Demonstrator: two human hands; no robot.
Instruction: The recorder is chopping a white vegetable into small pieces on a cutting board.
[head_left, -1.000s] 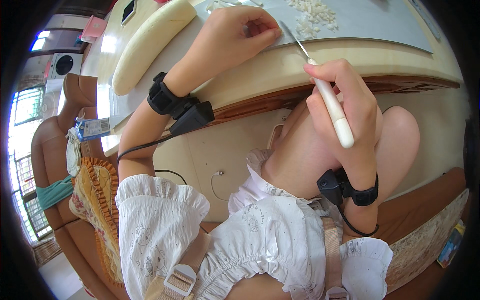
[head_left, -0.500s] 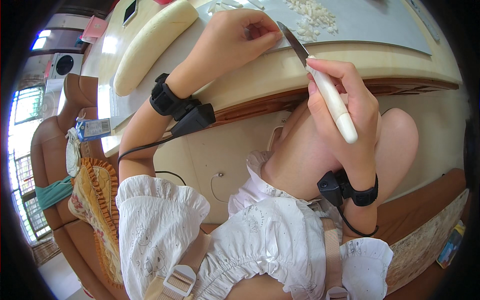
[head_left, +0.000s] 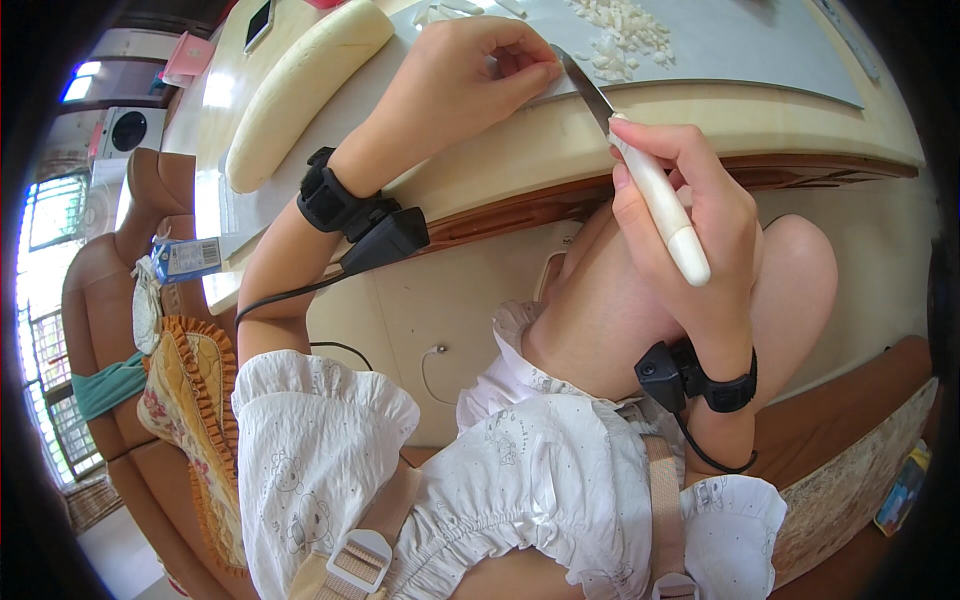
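Observation:
In my right hand [head_left: 690, 200] is a knife [head_left: 655, 190] with a white handle, gripped by the fingers and thumb. Its narrow blade points up and left, with the tip close to my left fingertips. My left hand [head_left: 490, 75] is closed in a pinch at the near edge of a grey cutting board [head_left: 740, 70]. Whatever lies between those fingers is hidden. Small white chopped pieces [head_left: 630, 40] form a pile on the board beyond the knife. White strips [head_left: 460, 8] lie behind my left hand.
A long, pale, peeled vegetable [head_left: 305, 90] rests on the table left of my left arm. A phone [head_left: 259, 25] lies at the far left. The table's wooden edge [head_left: 500, 220] runs above my legs, and a brown sofa [head_left: 100, 300] stands to the left.
The knife handle has shifted slightly left and its blade tilts a little differently. My left hand stays almost in place, still pinched.

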